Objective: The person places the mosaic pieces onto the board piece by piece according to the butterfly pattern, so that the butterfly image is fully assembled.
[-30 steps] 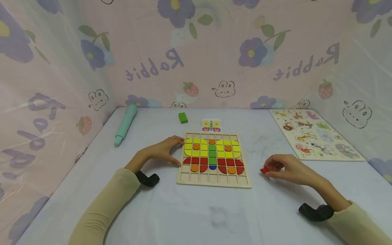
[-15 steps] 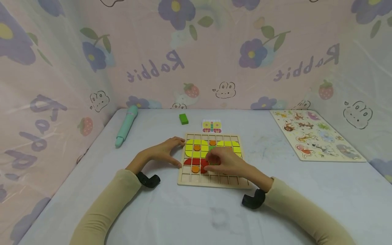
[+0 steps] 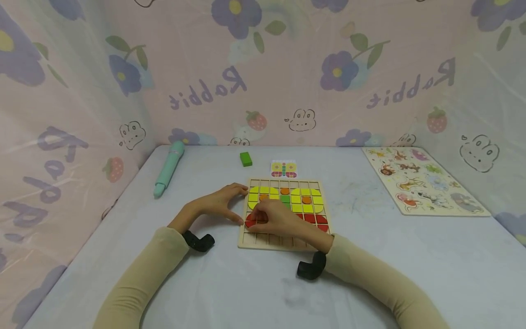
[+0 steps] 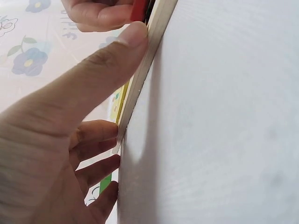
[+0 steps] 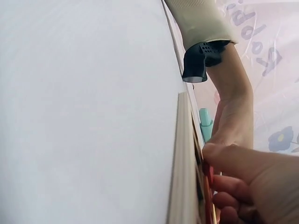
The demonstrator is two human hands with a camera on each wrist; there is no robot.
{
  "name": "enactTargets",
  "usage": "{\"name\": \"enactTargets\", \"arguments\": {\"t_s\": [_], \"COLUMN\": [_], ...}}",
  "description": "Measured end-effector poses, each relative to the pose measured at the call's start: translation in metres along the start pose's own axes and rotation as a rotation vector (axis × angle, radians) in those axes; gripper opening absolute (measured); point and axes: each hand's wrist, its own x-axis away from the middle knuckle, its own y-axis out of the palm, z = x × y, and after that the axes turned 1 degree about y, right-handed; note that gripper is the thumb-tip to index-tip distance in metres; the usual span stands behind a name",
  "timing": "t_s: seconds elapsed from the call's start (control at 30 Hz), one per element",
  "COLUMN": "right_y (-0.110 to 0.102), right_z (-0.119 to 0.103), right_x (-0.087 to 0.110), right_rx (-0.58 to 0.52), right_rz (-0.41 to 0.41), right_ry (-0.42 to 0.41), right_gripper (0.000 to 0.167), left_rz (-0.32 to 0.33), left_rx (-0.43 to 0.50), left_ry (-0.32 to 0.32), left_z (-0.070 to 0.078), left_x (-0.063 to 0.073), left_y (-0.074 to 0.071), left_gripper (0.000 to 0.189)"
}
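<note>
The wooden grid board lies flat, its colored tiles forming a butterfly. My right hand reaches across it and pinches a red tile between thumb and fingers at the lower left of the pattern; in the left wrist view this red tile sits right beside my left thumb. The thumb and fingertips of my left hand rest against the board's left edge. Yellow tiles and red tiles show to the right. My right hand covers much of the middle.
A small butterfly picture card lies behind the board, and a green block is left of it. At far left lies a teal stick-shaped object. An animal puzzle board lies at far right.
My right hand came in from the table right of the board with the red tile, crossing leftward over the pattern to its lower left. My left hand stayed at the board's edge.
</note>
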Motion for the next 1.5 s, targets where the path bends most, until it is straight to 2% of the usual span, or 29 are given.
{"name": "enactTargets", "arguments": {"t_s": [0.23, 0.57, 0.77, 1.17, 1.5], "right_y": [0.0023, 0.0033, 0.0033, 0.0048, 0.0058], "right_z": [-0.0005, 0.0000, 0.0026, 0.0032, 0.0025], "right_x": [0.0007, 0.0005, -0.0009, -0.0021, -0.0023], "right_rx": [0.023, 0.008, -0.024, -0.046, -0.027], "right_rz": [-0.015, -0.043, -0.038, -0.002, -0.012], "right_ry": [0.033, -0.063, -0.091, -0.102, -0.092], "right_gripper": [0.030, 0.021, 0.023, 0.026, 0.021], "left_rz": [0.001, 0.000, -0.001, -0.003, 0.000], "left_rx": [0.000, -0.004, 0.004, 0.011, 0.020], "left_ry": [0.011, 0.008, -0.002, -0.019, -0.007], "left_z": [0.0004, -0.0009, 0.0007, 0.0009, 0.0020], "left_x": [0.0003, 0.0004, 0.0008, 0.0005, 0.0015], "left_y": [-0.0004, 0.0003, 0.0000, 0.0007, -0.0003], "left_gripper": [0.082, 0.082, 0.083, 0.081, 0.081]}}
